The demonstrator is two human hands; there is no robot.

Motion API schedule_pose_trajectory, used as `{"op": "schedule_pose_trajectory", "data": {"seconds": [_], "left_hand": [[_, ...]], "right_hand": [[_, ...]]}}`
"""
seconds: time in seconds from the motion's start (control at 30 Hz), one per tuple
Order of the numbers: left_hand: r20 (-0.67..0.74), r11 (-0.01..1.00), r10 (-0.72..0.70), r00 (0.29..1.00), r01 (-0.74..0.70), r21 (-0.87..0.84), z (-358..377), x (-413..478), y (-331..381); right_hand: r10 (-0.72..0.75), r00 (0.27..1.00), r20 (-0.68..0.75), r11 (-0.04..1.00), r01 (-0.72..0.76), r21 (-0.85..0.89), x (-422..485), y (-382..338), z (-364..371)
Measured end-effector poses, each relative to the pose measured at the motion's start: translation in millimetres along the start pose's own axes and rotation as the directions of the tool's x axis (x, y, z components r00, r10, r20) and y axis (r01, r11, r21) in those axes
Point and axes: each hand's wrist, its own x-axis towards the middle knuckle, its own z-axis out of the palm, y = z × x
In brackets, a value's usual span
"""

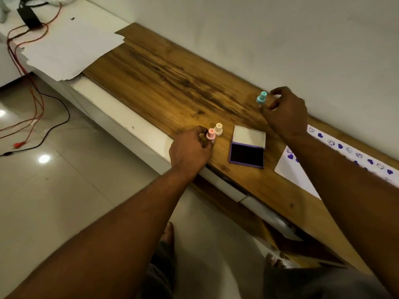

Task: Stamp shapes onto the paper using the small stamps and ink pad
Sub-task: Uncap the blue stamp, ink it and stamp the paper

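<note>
My left hand (pixel 190 151) rests at the front edge of the wooden bench (pixel 172 83), its grip closed around the pink stamp (pixel 211 134), which stands upright just beside the cream stamp (pixel 218 129). My right hand (pixel 285 113) hovers near the wall, fingers curled but apart, next to the teal stamp (pixel 261 97); I cannot tell whether they touch it. The open ink pad (pixel 247 146), dark inside a purple case, lies between my hands. The paper (pixel 287 167), under my right forearm, shows purple hearts and smiley faces. I read no writing anywhere.
</note>
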Motion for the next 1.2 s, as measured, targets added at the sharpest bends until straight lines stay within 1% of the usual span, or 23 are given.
{"op": "schedule_pose_trajectory", "data": {"seconds": [0.07, 0.13, 0.2, 0.37, 0.43, 0.47, 0.53, 0.57, 0.63, 0.7, 0.73, 0.8, 0.87, 0.9, 0.97, 1.07, 1.13, 1.2], "left_hand": [[-0.025, 1.000, -0.007, 1.000, 0.007, 0.021, 1.5, 2.0, 1.8], [-0.057, 0.999, -0.006, 0.998, 0.008, 0.033, 2.3, 3.4, 2.9], [-0.079, 0.999, -0.007, 0.997, 0.012, 0.053, 3.2, 4.7, 3.3], [-0.083, 0.996, -0.014, 0.996, 0.020, 0.081, 5.4, 8.5, 2.8], [-0.074, 0.996, -0.031, 0.997, 0.037, 0.081, 3.2, 8.5, 3.9], [-0.071, 0.997, -0.047, 0.996, 0.052, 0.062, 1.0, 7.9, 4.8], [-0.087, 0.997, -0.072, 0.994, 0.071, -0.008, -5.2, 4.6, 8.0], [-0.109, 0.997, -0.063, 0.992, 0.058, -0.044, -9.3, 2.4, 10.8], [-0.153, 0.994, 0.028, 0.988, -0.044, -0.102, -17.5, -2.0, 17.7], [-0.127, 0.965, 0.197, 0.972, -0.215, -0.151, -23.9, -8.7, 26.9], [-0.084, 0.938, 0.295, 0.952, -0.306, -0.163, -25.8, -12.9, 31.8], [0.000, 0.876, 0.467, 0.884, -0.462, -0.139, -25.6, -21.9, 41.6], [0.027, 0.820, 0.569, 0.822, -0.564, -0.099, -21.5, -30.4, 50.3], [0.029, 0.802, 0.595, 0.803, -0.590, -0.095, -19.2, -33.8, 54.3], [0.038, 0.792, 0.608, 0.793, -0.604, -0.092, -15.6, -38.1, 60.0], [0.025, 0.814, 0.580, 0.814, -0.577, -0.069, -12.1, -39.1, 64.0], [0.018, 0.833, 0.552, 0.834, -0.549, -0.073, -11.3, -38.6, 64.6], [0.017, 0.853, 0.519, 0.855, -0.516, -0.082, -10.4, -37.0, 63.6]], "right_hand": [[0.065, 0.996, 0.063, 0.997, -0.062, -0.050, 23.2, 1.4, 7.3], [0.102, 0.987, 0.127, 0.991, -0.089, -0.103, 41.7, 0.1, 13.4], [0.102, 0.981, 0.163, 0.986, -0.078, -0.145, 54.9, 1.1, 20.6], [0.057, 0.976, 0.212, 0.966, 0.000, -0.257, 65.6, 12.1, 35.5], [0.040, 0.981, 0.190, 0.973, 0.005, -0.231, 60.7, 13.2, 33.0], [0.030, 0.986, 0.163, 0.982, 0.001, -0.188, 55.2, 11.7, 28.3], [0.015, 0.994, 0.106, 0.998, -0.009, -0.058, 35.6, 3.8, 14.4], [0.009, 0.996, 0.090, 1.000, -0.010, 0.011, 21.2, -1.2, 5.7], [0.017, 0.993, 0.113, 0.987, -0.035, 0.159, -15.2, -10.0, -11.8], [0.033, 0.980, 0.196, 0.960, -0.086, 0.267, -55.5, -16.7, -30.3], [0.031, 0.971, 0.236, 0.951, -0.101, 0.292, -73.7, -19.5, -38.6], [0.010, 0.961, 0.278, 0.943, -0.101, 0.317, -102.0, -24.4, -51.9], [-0.017, 0.961, 0.277, 0.937, -0.082, 0.340, -121.3, -28.4, -62.0], [-0.028, 0.962, 0.273, 0.934, -0.072, 0.351, -127.9, -28.3, -65.4], [-0.027, 0.960, 0.278, 0.926, -0.081, 0.369, -136.4, -25.9, -66.5], [-0.023, 0.958, 0.286, 0.928, -0.086, 0.363, -135.3, -21.7, -63.0], [-0.056, 0.961, 0.272, 0.946, -0.036, 0.322, -129.9, -20.3, -59.7], [-0.118, 0.965, 0.232, 0.975, 0.068, 0.213, -123.9, -16.9, -55.4]]}}
